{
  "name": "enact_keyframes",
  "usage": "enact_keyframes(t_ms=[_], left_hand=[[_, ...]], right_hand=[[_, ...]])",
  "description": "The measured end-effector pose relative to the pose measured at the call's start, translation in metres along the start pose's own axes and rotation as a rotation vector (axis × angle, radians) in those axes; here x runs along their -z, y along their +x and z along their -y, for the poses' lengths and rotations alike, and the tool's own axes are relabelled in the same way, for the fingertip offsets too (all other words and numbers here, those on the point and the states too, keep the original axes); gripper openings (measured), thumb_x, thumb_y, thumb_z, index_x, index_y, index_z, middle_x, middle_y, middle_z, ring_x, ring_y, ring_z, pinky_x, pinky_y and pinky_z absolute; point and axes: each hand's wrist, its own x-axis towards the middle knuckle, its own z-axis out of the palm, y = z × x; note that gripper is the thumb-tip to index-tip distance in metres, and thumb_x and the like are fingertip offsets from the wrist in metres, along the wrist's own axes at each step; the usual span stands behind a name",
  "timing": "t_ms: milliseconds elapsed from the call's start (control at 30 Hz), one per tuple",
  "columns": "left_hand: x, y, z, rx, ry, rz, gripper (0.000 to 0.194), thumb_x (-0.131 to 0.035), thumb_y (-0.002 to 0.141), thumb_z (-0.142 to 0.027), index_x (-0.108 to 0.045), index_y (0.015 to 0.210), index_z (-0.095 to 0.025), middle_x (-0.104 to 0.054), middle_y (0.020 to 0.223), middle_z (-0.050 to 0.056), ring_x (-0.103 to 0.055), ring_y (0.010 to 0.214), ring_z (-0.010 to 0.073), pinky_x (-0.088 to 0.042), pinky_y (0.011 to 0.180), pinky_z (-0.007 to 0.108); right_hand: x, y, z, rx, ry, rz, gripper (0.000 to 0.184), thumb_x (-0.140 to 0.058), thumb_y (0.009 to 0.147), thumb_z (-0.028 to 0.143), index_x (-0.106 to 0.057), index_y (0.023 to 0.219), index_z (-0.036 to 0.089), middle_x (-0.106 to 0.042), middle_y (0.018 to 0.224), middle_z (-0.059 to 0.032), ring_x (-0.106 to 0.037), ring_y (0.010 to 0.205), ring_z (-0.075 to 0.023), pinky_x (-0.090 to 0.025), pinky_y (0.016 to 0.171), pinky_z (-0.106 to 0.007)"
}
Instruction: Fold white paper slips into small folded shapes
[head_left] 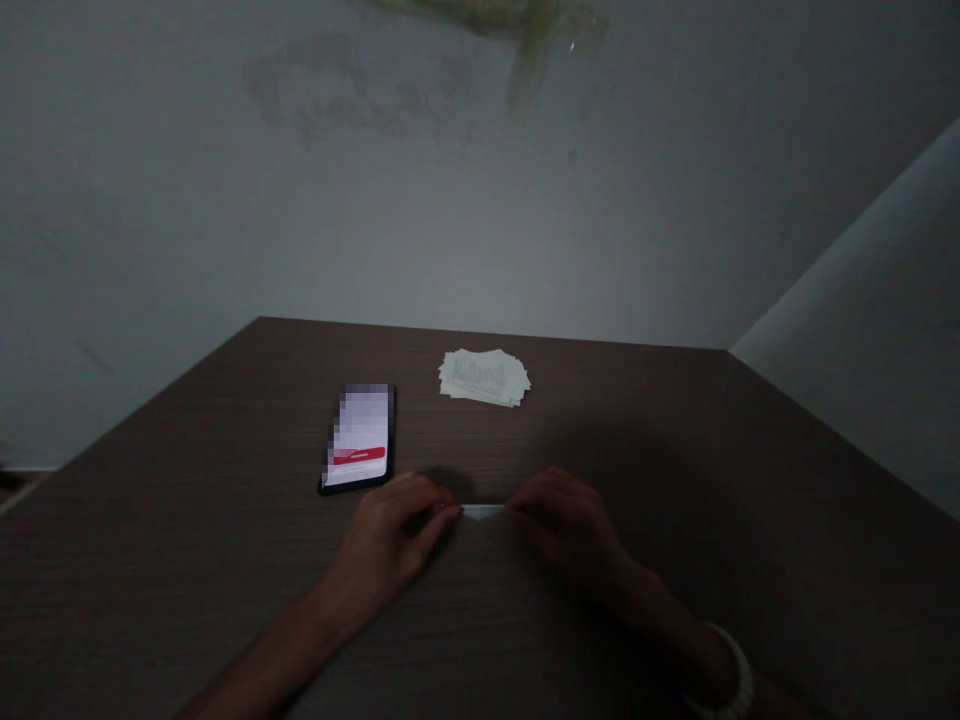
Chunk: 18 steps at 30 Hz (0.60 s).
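Note:
A small folded piece of white paper (481, 511) is stretched between my two hands near the middle of the table. Its upper edge is straight and a shallow point shows below. My left hand (401, 525) pinches the left end between thumb and fingers. At the right end, the fingers of my right hand (566, 520) are closed on the paper; shadow dims their detail. A pale bracelet (731, 672) circles my right wrist. Both ends of the paper are hidden under my fingertips.
A phone (361, 435) with a lit screen lies just beyond my left hand. Farther back sits a loose pile of printed paper slips (486, 376). The brown wooden table (225, 480) meets a stained grey wall (480, 230) at its far edge.

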Motion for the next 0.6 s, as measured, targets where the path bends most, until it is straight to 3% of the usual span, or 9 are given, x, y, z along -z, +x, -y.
enact_keyframes(t_ms=[600], left_hand=[[-0.0005,0.001,-0.0024,0.046,-0.044,-0.021,0.013,-0.058,0.087,-0.026,-0.068,0.081,-0.02,-0.067,0.078,0.002,-0.063,0.072,0.0161,-0.049,0.067,0.028]], right_hand=[[-0.0059,-0.0047,0.0021,-0.091,-0.043,-0.022,0.008,-0.06,0.087,0.02,-0.068,0.085,0.021,-0.068,0.078,-0.0021,-0.061,0.07,-0.0146,-0.048,0.066,-0.027]])
